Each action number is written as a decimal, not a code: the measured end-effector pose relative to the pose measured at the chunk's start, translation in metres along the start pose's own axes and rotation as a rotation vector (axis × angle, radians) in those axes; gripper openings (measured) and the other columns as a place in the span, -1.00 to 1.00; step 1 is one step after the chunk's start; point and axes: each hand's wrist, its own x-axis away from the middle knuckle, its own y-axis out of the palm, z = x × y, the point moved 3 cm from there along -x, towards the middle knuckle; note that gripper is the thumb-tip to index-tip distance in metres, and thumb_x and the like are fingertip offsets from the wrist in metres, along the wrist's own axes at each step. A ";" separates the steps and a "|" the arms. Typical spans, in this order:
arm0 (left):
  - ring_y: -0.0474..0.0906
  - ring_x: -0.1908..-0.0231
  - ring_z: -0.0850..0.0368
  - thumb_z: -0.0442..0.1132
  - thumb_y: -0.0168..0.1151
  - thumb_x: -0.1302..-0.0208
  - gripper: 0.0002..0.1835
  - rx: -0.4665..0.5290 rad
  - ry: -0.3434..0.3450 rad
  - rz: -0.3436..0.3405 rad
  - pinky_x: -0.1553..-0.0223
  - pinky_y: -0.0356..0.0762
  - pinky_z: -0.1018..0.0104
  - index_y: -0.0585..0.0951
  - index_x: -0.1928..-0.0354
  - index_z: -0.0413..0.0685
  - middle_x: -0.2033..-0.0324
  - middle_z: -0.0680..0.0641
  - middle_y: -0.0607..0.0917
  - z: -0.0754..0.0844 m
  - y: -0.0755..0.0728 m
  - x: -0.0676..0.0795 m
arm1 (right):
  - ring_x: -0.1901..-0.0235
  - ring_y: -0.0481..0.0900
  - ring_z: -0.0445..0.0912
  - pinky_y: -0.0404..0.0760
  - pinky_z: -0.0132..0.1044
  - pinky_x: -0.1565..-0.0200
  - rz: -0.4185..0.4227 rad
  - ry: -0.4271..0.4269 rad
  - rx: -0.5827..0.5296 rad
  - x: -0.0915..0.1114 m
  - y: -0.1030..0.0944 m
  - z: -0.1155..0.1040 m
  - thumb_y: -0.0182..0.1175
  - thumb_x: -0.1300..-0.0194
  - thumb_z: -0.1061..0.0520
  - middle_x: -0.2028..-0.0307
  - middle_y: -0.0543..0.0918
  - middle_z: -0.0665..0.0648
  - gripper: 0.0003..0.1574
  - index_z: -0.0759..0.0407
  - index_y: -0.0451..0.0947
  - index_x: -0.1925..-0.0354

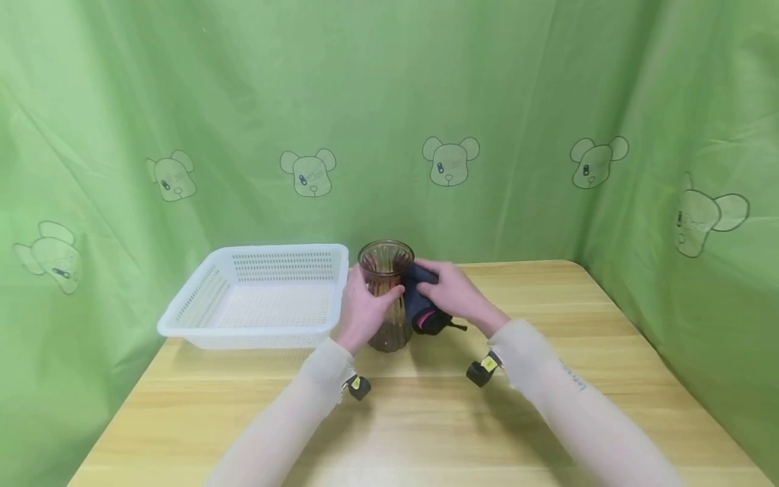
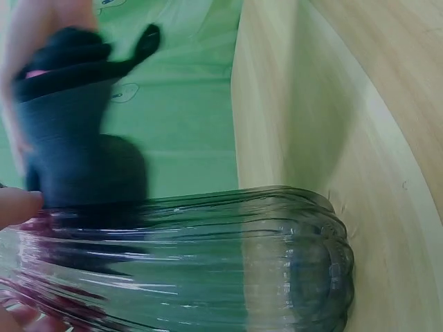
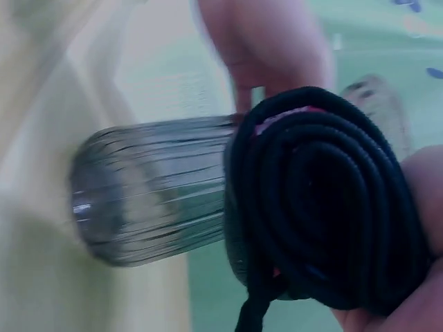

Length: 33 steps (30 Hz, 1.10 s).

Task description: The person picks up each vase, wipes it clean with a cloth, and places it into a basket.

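Observation:
A tinted, ribbed glass vase stands near the middle of the table, mouth up. Around its upper side my left hand grips it, the thumb across the front. My right hand holds a rolled dark cloth with a pink layer and a thin loop at one end, right at the vase's right side below the rim. The right wrist view shows the coiled end of the cloth covering the upper part of the vase. In the left wrist view the cloth overlaps the vase's side.
To the left sits a white perforated plastic basket, its right end close to my left hand. The light wooden table reaches back to a green curtain printed with bear heads, which also hangs along both sides.

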 end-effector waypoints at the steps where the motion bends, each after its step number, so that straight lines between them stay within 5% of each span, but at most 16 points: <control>1: 0.49 -0.25 0.00 0.08 0.51 -0.07 -0.13 0.000 0.002 -0.002 -0.35 0.43 0.02 0.32 -0.38 0.03 -0.21 -0.06 0.57 0.000 0.000 0.000 | 0.37 0.63 -0.01 0.64 -0.25 0.34 0.022 -0.010 0.004 -0.001 -0.003 -0.003 0.16 -0.36 0.20 -0.17 0.59 0.43 -0.27 0.03 0.33 -0.46; 4: 0.49 -0.27 -0.02 0.02 0.49 -0.08 -0.14 0.022 -0.009 -0.019 -0.35 0.43 -0.01 0.29 -0.39 0.04 -0.22 -0.07 0.58 0.002 0.000 0.001 | 0.34 0.62 0.00 0.62 -0.25 0.32 0.042 -0.020 0.002 0.000 -0.005 -0.007 0.17 -0.35 0.20 -0.17 0.59 0.43 -0.27 0.06 0.33 -0.46; 9: 0.51 -0.26 -0.02 0.02 0.45 -0.11 -0.16 0.054 -0.043 -0.056 -0.36 0.42 -0.03 0.27 -0.40 0.07 -0.23 -0.09 0.59 0.001 0.002 0.003 | 0.38 0.65 -0.04 0.68 -0.26 0.31 -0.043 -0.040 0.074 0.001 0.016 0.008 0.14 -0.35 0.25 -0.10 0.63 0.46 -0.29 0.21 0.32 -0.45; 14: 0.55 -0.23 -0.03 0.24 0.45 -0.08 -0.09 0.047 -0.054 -0.024 -0.32 0.46 -0.05 0.27 -0.40 0.12 -0.21 -0.07 0.61 0.001 0.004 0.004 | 0.40 0.64 -0.08 0.68 -0.27 0.29 -0.108 -0.019 0.165 0.001 0.039 0.033 0.15 -0.32 0.28 -0.02 0.67 0.42 -0.27 0.22 0.32 -0.45; 19: 0.52 -0.20 0.00 0.19 0.50 -0.04 -0.13 0.058 -0.032 0.030 -0.32 0.47 -0.01 0.34 -0.34 0.06 -0.18 -0.05 0.54 0.001 0.008 0.003 | 0.50 0.63 -0.10 0.67 -0.31 0.40 -0.178 0.031 0.158 0.003 0.052 0.054 0.16 -0.28 0.31 0.11 0.70 0.38 -0.25 0.25 0.34 -0.43; 27: 0.46 -0.18 0.02 0.01 0.52 -0.05 -0.20 0.087 -0.003 0.030 -0.35 0.42 0.05 0.37 -0.31 -0.01 -0.13 -0.06 0.45 0.000 0.010 0.003 | 0.48 0.65 -0.06 0.70 -0.27 0.41 -0.144 0.039 0.090 0.003 0.028 0.035 0.14 -0.32 0.28 -0.05 0.63 0.45 -0.28 0.15 0.35 -0.44; 33: 0.47 -0.21 -0.01 -0.01 0.52 -0.04 -0.17 0.051 0.018 0.038 -0.36 0.40 0.04 0.36 -0.34 -0.03 -0.16 -0.09 0.52 0.002 0.006 0.003 | 0.39 0.62 -0.03 0.64 -0.25 0.34 -0.019 -0.014 0.042 0.002 -0.002 -0.002 0.15 -0.36 0.21 -0.15 0.59 0.44 -0.28 0.09 0.33 -0.46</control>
